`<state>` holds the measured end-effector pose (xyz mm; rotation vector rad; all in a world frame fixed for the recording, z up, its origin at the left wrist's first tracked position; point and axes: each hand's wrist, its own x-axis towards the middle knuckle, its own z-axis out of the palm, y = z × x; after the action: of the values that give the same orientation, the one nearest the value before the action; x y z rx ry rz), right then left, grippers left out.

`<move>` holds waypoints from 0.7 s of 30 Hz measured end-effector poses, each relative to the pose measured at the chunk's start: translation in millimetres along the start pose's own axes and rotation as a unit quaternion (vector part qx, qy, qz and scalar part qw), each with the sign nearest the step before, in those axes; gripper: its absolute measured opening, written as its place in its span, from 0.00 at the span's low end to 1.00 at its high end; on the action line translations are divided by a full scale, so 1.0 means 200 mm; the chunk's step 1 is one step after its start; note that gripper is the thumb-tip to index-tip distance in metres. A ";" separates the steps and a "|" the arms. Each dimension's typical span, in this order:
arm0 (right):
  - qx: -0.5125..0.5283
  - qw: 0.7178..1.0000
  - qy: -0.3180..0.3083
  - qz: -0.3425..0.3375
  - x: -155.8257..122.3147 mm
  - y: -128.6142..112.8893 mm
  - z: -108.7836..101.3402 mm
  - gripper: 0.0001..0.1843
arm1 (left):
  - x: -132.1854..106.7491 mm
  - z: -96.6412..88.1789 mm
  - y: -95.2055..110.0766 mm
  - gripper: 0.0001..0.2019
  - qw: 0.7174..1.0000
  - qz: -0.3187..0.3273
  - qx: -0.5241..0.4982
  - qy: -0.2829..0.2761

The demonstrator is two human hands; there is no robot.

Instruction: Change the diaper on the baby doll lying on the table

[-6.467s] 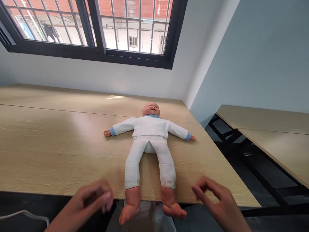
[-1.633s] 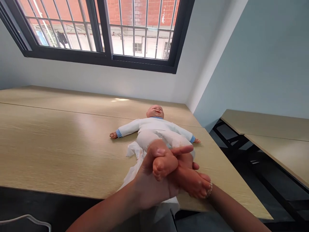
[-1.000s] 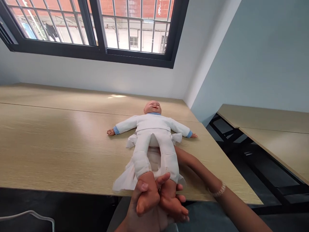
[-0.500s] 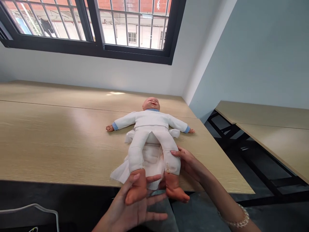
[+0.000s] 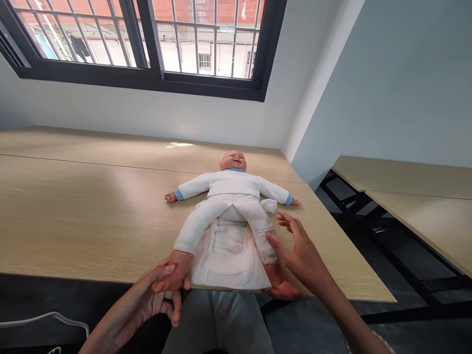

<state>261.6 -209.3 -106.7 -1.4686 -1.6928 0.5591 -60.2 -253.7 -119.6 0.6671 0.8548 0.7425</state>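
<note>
A baby doll (image 5: 234, 183) in a white suit with blue cuffs and collar lies on its back on the wooden table (image 5: 92, 221), feet toward me. Its legs are spread apart. Beneath its hips an unfolded white diaper (image 5: 230, 265) reaches down to the table's front edge. My left hand (image 5: 151, 297) is closed round the doll's ankle on the left, thumb on top and fingers curled below. By the doll's other leg hovers my right hand (image 5: 300, 246), fingers apart, with the thumb close to the knee; whether it touches the cloth I cannot tell.
Behind the table are a white wall and a barred window (image 5: 206, 44). A second wooden table (image 5: 416, 196) with a black frame stands to the right, across a gap. A pale cable (image 5: 47, 318) runs low at the left. My legs are under the front edge.
My left hand has gone from under the feet to the left, drawing that leg outward. The diaper between the legs shows more fully. My right hand has come off the leg and opened.
</note>
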 end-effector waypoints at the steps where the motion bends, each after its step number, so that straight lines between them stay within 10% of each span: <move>1: -0.077 0.993 0.017 -0.082 -0.05 -0.05 0.01 0.30 | 0.00 0.00 -0.01 0.18 1.000 0.001 0.007 0.012; 5: -0.229 0.912 -0.080 -0.332 -0.21 -0.18 0.14 0.26 | 0.01 0.00 -0.06 0.20 0.998 0.004 0.042 0.047; 7: -0.265 0.885 -0.087 -0.374 -0.24 -0.20 0.20 0.10 | 0.02 0.00 -0.08 0.21 0.996 0.008 0.067 0.058; 10: -0.280 0.871 -0.121 -0.384 -0.16 -0.23 0.22 0.13 | 0.04 -0.02 -0.10 0.22 0.992 0.021 0.093 0.085; 17: -0.066 0.926 -0.226 -0.295 0.40 -0.41 0.03 0.07 | 0.07 0.01 -0.09 0.48 0.978 0.019 0.144 0.150; 21: 0.067 0.970 -0.156 -0.173 0.75 -0.32 0.08 0.12 | 0.04 0.10 -0.07 0.54 0.974 0.022 0.168 0.152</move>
<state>211.2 -76.3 -24.9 -0.9955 -2.0563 0.7221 -35.8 -258.9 -124.7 0.8877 1.2678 0.7577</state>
